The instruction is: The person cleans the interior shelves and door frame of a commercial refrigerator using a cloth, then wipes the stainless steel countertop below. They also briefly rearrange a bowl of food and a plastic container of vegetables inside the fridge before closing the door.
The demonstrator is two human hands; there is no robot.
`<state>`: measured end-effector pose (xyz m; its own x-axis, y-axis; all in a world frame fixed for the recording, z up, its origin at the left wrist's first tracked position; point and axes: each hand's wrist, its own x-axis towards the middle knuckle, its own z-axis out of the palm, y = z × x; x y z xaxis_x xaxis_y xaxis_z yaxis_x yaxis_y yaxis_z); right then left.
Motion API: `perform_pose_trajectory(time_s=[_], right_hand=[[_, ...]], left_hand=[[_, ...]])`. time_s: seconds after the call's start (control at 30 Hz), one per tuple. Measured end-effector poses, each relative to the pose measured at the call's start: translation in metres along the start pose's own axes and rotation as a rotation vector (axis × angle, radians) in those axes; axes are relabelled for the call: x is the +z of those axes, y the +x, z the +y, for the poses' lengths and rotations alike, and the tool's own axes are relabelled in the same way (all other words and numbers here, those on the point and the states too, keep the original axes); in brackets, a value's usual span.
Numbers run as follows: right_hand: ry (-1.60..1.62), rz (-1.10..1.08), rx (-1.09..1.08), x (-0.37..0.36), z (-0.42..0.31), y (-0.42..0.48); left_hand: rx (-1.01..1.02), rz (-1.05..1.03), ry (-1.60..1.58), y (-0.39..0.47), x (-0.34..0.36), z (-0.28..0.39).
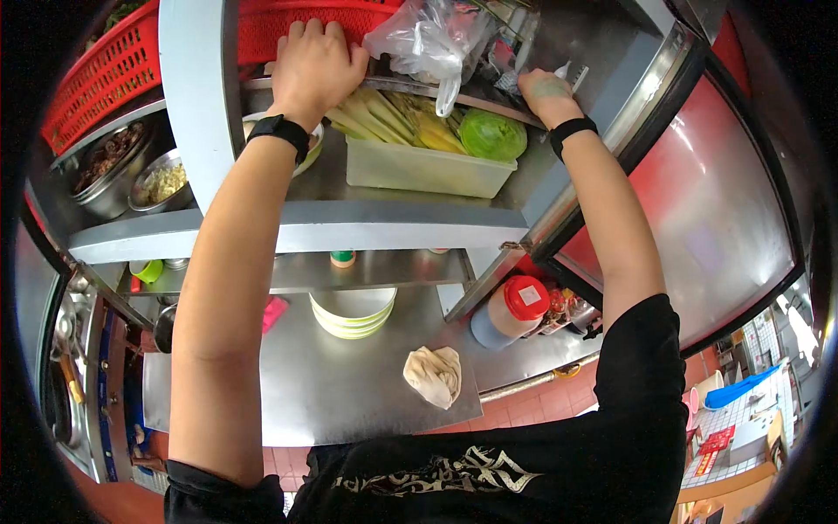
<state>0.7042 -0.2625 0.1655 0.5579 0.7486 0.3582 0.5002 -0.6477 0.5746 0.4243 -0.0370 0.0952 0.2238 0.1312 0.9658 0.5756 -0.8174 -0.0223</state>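
Both my arms reach up into a fridge-like metal cabinet. My left hand (319,65) is at the upper shelf, with its fingers against or just in front of a red plastic basket (258,29); whether it grips the basket does not show. Farther right, my right hand (548,93) is at the same shelf's front edge, beside clear plastic wrapping, its fingertips mostly hidden. Between the hands hangs a knotted clear plastic bag (429,39). On the shelf below, a translucent plastic bin (429,171) holds long pale green stalks (373,121) and a round green cabbage (495,135).
An open cabinet door (707,209) stands close to my right arm. Below are a steel counter (340,406), stacked bowls (353,321), a crumpled cloth (433,376) and a red-lidded jar (510,311). At left, metal bowls of food (160,187) sit behind a grey post (200,98).
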Motion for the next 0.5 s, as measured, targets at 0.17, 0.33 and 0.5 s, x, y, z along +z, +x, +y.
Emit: perform_pose_trajectory(time_s=[0.17,0.33,0.5], right_hand=[[-0.021,-0.006,-0.008,0.002,0.010,0.004],[0.002,0.049,-0.037,-0.015,0.029,0.008],[-0.036,-0.055,-0.104,-0.025,0.031,-0.001]], left_hand=[[-0.022,-0.029,-0.020,0.000,0.000,0.001],[-0.033,-0.029,-0.044,0.001,0.000,0.002],[-0.036,-0.008,-0.044,-0.001,-0.003,0.002]])
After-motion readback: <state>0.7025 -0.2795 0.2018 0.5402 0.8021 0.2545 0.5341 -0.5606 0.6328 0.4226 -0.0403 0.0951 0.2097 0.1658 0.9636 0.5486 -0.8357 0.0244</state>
